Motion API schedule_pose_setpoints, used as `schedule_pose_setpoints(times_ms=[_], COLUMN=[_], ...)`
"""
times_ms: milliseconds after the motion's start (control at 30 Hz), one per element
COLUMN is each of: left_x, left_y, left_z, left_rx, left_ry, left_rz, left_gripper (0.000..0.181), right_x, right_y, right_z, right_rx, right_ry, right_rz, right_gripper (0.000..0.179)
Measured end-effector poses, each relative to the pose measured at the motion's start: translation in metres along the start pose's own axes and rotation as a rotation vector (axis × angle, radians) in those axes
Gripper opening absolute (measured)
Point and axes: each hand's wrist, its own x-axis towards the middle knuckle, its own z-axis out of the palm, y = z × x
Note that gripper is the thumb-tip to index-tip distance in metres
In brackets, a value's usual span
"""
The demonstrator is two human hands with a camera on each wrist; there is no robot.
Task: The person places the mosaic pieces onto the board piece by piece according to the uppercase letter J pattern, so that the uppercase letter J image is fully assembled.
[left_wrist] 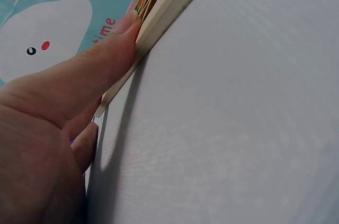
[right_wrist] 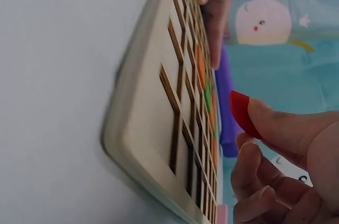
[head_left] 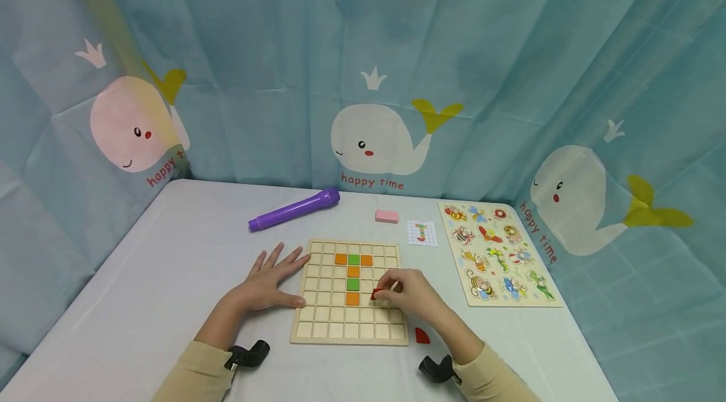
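A wooden grid board (head_left: pixel 329 329) lies on the table, with orange and green square tiles (head_left: pixel 353 285) set in a T shape in its cells. My right hand (head_left: pixel 413 292) pinches a red quarter-round tile (right_wrist: pixel 242 114) between thumb and finger, just above the right part of the board. With fingers spread, my left hand (head_left: pixel 262 285) rests against the board's left edge; its thumb (left_wrist: pixel 106 60) touches the rim in the left wrist view. A second red tile (head_left: pixel 422 336) lies on the table beside the board's lower right corner.
Behind the board lie a purple marker-shaped stick (head_left: pixel 295 210), a pink block (head_left: pixel 387 217) and a small pattern card (head_left: pixel 422 233) with a coloured hook shape. An insect puzzle board (head_left: pixel 499 254) lies at the right. A whale-print curtain (head_left: pixel 255 106) hangs around the table (head_left: pixel 170 251).
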Motion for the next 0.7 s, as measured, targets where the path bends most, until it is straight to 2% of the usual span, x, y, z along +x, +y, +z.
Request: schedule_pose_setpoints(times_ms=[433,700], left_x=[0.001,0.001], left_y=[-0.001,-0.001], left_z=[0.001,0.0], left_rx=[-0.004,-0.005], left_ry=[0.001,-0.005], left_rz=[-0.001,-0.006], left_gripper=[0.106,0.106], right_x=[0.001,0.003], right_y=[-0.017,-0.021], right_z=[0.023,0.034], right_rx=[-0.026,-0.051], right_ry=[-0.061,-0.066], right_rz=[-0.042,-0.071], right_gripper=[0.005,0.009])
